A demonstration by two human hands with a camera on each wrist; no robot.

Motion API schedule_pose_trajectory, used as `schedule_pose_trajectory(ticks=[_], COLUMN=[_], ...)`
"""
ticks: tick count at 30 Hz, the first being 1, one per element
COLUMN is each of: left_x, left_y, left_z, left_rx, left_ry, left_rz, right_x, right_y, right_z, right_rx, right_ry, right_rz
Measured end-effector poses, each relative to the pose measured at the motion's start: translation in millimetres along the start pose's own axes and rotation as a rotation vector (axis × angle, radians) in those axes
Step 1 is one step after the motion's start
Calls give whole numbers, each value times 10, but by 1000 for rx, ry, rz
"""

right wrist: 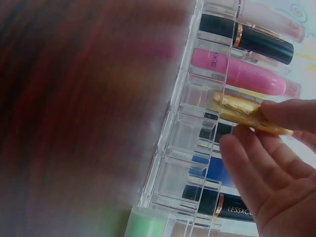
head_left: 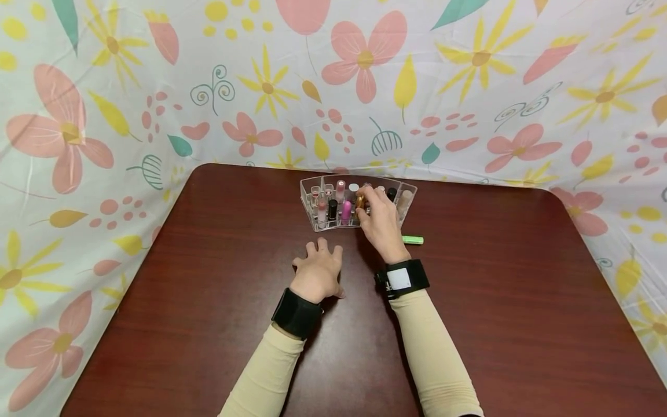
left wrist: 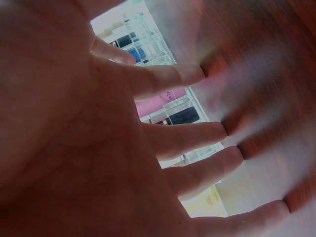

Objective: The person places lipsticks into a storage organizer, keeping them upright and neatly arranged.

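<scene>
My right hand (head_left: 383, 223) pinches a gold lipstick tube (right wrist: 242, 109) between thumb and fingers. The tube's lower end is at a front-row slot of the clear acrylic organizer (head_left: 305, 190), beside a pink tube (right wrist: 256, 75); whether it touches the slot's bottom I cannot tell. A black lipstick (right wrist: 266, 44) stands on the pink tube's other side. In front of the organizer, my left hand (head_left: 316, 273) holds nothing, fingers spread and fingertips down at the tabletop. The left wrist view shows its fingers (left wrist: 185, 132) partly covering the organizer.
A light green tube (head_left: 413, 240) lies on the brown table (head_left: 219, 260) just right of the right wrist. Several other lipsticks and gloss tubes, among them a blue one (right wrist: 219, 170), fill organizer slots. A flower-print cloth (head_left: 292, 116) hangs behind the table.
</scene>
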State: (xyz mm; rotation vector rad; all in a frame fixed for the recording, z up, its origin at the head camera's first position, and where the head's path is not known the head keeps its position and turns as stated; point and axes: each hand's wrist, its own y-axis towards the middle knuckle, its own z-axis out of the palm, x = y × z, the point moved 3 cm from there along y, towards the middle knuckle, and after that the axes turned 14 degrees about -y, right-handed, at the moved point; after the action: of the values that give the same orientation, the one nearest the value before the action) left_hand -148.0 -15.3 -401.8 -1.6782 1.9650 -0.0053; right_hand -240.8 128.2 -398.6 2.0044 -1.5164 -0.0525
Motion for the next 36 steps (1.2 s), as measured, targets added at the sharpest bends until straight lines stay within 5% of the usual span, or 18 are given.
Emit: schedule_pose_trajectory(ticks=[36], left_x=[10], left_y=[4], left_z=[-6], left_rx=[11], left_ry=[0], left_rz=[-1], right_x=[-49], right_y=[-46], right_z=[7], right_rx=[100], right_ry=[56], right_rz=[18])
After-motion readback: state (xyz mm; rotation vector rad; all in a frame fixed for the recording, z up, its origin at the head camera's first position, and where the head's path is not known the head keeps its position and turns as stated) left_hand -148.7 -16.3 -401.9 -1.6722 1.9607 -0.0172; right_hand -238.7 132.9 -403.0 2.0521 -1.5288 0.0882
